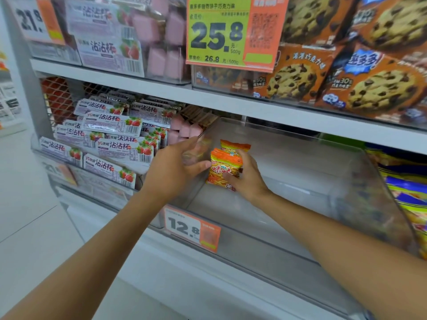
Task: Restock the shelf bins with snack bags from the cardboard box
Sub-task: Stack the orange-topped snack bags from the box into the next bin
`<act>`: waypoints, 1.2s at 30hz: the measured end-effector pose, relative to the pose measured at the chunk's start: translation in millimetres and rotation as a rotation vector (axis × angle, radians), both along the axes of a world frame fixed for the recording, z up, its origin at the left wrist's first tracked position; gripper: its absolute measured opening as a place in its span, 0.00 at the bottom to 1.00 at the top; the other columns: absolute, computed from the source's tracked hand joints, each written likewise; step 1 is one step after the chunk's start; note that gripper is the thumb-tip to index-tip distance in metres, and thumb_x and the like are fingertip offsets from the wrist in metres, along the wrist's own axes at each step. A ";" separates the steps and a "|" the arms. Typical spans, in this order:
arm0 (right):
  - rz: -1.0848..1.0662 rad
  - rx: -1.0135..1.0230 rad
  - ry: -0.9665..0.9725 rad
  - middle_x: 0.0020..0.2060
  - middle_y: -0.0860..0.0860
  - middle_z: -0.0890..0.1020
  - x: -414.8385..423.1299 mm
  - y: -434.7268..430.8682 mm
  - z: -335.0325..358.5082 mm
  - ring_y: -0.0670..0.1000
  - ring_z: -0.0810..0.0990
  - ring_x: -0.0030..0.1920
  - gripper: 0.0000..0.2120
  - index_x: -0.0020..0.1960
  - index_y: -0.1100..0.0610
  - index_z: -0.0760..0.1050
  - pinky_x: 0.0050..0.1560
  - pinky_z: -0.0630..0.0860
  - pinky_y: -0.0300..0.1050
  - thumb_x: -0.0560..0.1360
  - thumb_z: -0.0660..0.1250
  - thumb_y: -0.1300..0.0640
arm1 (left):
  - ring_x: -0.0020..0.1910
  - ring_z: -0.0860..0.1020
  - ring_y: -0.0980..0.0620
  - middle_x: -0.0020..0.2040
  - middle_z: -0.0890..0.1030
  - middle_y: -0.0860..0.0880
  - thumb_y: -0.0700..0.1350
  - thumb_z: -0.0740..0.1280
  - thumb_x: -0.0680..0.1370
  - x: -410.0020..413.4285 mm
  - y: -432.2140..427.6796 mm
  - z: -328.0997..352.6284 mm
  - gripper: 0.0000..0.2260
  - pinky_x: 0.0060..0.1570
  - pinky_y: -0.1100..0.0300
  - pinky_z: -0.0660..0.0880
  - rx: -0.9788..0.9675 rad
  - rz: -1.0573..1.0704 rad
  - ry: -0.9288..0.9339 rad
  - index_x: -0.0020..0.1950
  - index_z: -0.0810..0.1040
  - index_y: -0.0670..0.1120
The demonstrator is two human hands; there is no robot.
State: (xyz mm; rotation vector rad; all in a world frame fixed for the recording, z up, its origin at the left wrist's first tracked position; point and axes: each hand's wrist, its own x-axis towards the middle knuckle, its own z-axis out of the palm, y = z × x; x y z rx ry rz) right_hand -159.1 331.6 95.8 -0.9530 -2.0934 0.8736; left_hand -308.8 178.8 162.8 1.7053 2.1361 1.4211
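On the middle shelf, near the left wall of the clear bin, the right hand grips an orange snack bag. The bag stands upright, with its long axis vertical, just in front of a second orange bag. The right hand is already on it, so I judge that only a release is needed. The left hand is just left of the bag. Its fingers are blurred, so I cannot tell if it holds something. No cardboard box is visible.
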 end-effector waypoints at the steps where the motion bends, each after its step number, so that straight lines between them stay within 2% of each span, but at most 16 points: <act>1: 0.013 0.005 -0.035 0.69 0.54 0.63 -0.4 -1.2 -0.4 0.47 0.69 0.62 0.33 0.75 0.54 0.59 0.56 0.69 0.30 0.75 0.71 0.59 | 0.59 0.80 0.50 0.63 0.81 0.47 0.53 0.75 0.71 -0.2 0.0 -0.3 0.31 0.59 0.49 0.78 -0.003 -0.002 -0.004 0.72 0.72 0.50; 3: 0.022 -0.035 -0.046 0.71 0.54 0.61 -0.5 -1.3 -1.7 0.45 0.67 0.59 0.36 0.75 0.54 0.58 0.52 0.67 0.28 0.74 0.72 0.59 | 0.59 0.80 0.50 0.64 0.80 0.48 0.54 0.75 0.71 -0.8 0.5 -1.5 0.31 0.59 0.48 0.77 -0.009 -0.011 -0.006 0.72 0.72 0.49; 6: 0.040 -0.031 -0.060 0.71 0.53 0.59 -1.5 -2.5 -1.9 0.44 0.66 0.62 0.44 0.77 0.55 0.54 0.58 0.65 0.32 0.69 0.77 0.59 | 0.60 0.80 0.50 0.65 0.79 0.48 0.54 0.75 0.71 -0.4 0.2 -0.6 0.32 0.61 0.49 0.77 -0.030 -0.012 0.001 0.73 0.71 0.49; 10: 0.046 -0.064 -0.024 0.71 0.53 0.60 0.7 -6.0 4.7 0.49 0.68 0.67 0.55 0.79 0.49 0.48 0.66 0.71 0.45 0.64 0.81 0.55 | 0.61 0.79 0.49 0.67 0.78 0.49 0.54 0.75 0.72 0.9 -0.2 1.5 0.33 0.61 0.52 0.76 -0.075 0.016 0.038 0.74 0.69 0.49; 12: 0.032 -0.057 -0.015 0.70 0.53 0.59 12.0 -11.9 14.5 0.47 0.67 0.65 0.55 0.79 0.47 0.47 0.64 0.70 0.38 0.64 0.81 0.56 | 0.60 0.79 0.48 0.66 0.78 0.49 0.54 0.75 0.71 1.5 -0.1 4.1 0.33 0.60 0.52 0.76 -0.098 0.011 0.012 0.73 0.70 0.48; 14: 0.029 -0.064 -0.077 0.71 0.53 0.57 29.9 -22.8 28.5 0.46 0.65 0.65 0.53 0.79 0.49 0.46 0.59 0.66 0.28 0.68 0.78 0.60 | 0.62 0.77 0.47 0.66 0.78 0.47 0.54 0.75 0.71 2.8 -0.8 5.9 0.31 0.62 0.52 0.74 -0.100 0.033 0.039 0.71 0.73 0.47; 15: 0.017 -0.058 -0.131 0.72 0.54 0.57 40.9 -29.6 35.0 0.49 0.64 0.69 0.51 0.79 0.49 0.46 0.62 0.65 0.30 0.69 0.76 0.59 | 0.64 0.74 0.45 0.66 0.77 0.46 0.53 0.75 0.71 4.9 -2.4 6.3 0.29 0.63 0.51 0.71 -0.100 0.081 0.115 0.70 0.74 0.47; 17: -0.039 -0.035 -0.218 0.70 0.55 0.61 64.2 -46.9 47.2 0.54 0.64 0.71 0.43 0.78 0.49 0.53 0.66 0.67 0.42 0.71 0.74 0.57 | 0.66 0.69 0.40 0.65 0.75 0.44 0.52 0.75 0.71 16.0 -10.0 7.2 0.24 0.63 0.46 0.67 -0.079 0.211 0.330 0.65 0.78 0.48; 19: -0.096 0.083 -0.279 0.64 0.53 0.68 91.3 -70.7 59.0 0.54 0.72 0.64 0.31 0.72 0.52 0.65 0.61 0.72 0.46 0.73 0.71 0.57 | 0.63 0.71 0.39 0.62 0.77 0.44 0.49 0.76 0.70 39.6 -24.8 6.5 0.20 0.58 0.44 0.69 -0.038 0.246 0.447 0.61 0.80 0.48; 20: -0.113 0.172 -0.308 0.60 0.52 0.71 105.5 -84.9 65.5 0.53 0.75 0.59 0.25 0.68 0.53 0.69 0.57 0.73 0.47 0.73 0.71 0.57 | 0.59 0.73 0.39 0.59 0.78 0.44 0.48 0.75 0.71 54.5 -32.7 4.6 0.18 0.54 0.45 0.71 -0.021 0.218 0.441 0.59 0.80 0.48; 22: -0.143 0.320 -0.338 0.52 0.50 0.74 134.1 -115.3 76.5 0.52 0.77 0.50 0.15 0.59 0.54 0.75 0.49 0.74 0.47 0.73 0.69 0.57 | 0.51 0.77 0.44 0.50 0.80 0.48 0.47 0.73 0.73 89.9 -54.0 2.3 0.12 0.47 0.51 0.74 -0.069 0.090 0.255 0.55 0.79 0.48; 24: -0.176 0.383 -0.310 0.44 0.48 0.74 163.9 -148.6 82.3 0.52 0.77 0.44 0.08 0.51 0.55 0.76 0.43 0.73 0.48 0.72 0.68 0.58 | 0.42 0.78 0.48 0.38 0.78 0.54 0.47 0.71 0.75 128.1 -76.6 -2.8 0.06 0.41 0.56 0.73 -0.166 -0.019 0.031 0.49 0.77 0.49; 27: -0.188 0.402 -0.263 0.36 0.46 0.73 210.4 -197.0 70.0 0.53 0.76 0.39 0.03 0.43 0.55 0.74 0.39 0.73 0.50 0.69 0.65 0.59 | 0.36 0.77 0.51 0.32 0.77 0.55 0.47 0.71 0.75 180.7 -109.1 -23.5 0.05 0.36 0.58 0.72 -0.275 -0.144 -0.076 0.43 0.77 0.49; 30: -0.152 0.217 -0.402 0.39 0.47 0.73 261.2 -236.9 32.1 0.52 0.74 0.40 0.04 0.44 0.52 0.71 0.41 0.74 0.51 0.73 0.66 0.59 | 0.34 0.76 0.54 0.33 0.77 0.55 0.49 0.71 0.75 223.9 -137.4 -56.1 0.05 0.38 0.56 0.75 -0.433 -0.232 -0.116 0.42 0.77 0.51; 33: -0.121 -0.001 -0.584 0.45 0.48 0.76 309.9 -263.3 -21.1 0.52 0.77 0.46 0.04 0.50 0.53 0.75 0.48 0.76 0.51 0.75 0.65 0.57 | 0.44 0.79 0.50 0.39 0.79 0.54 0.49 0.71 0.75 260.0 -155.5 -100.4 0.08 0.43 0.57 0.74 -0.605 -0.280 -0.087 0.40 0.75 0.52; 36: -0.123 -0.200 -0.679 0.48 0.46 0.77 348.9 -284.0 -73.2 0.50 0.78 0.51 0.07 0.54 0.52 0.77 0.51 0.76 0.45 0.76 0.65 0.56 | 0.48 0.79 0.51 0.48 0.81 0.50 0.49 0.71 0.76 282.6 -167.4 -146.8 0.05 0.48 0.58 0.75 -0.767 -0.319 -0.088 0.46 0.77 0.50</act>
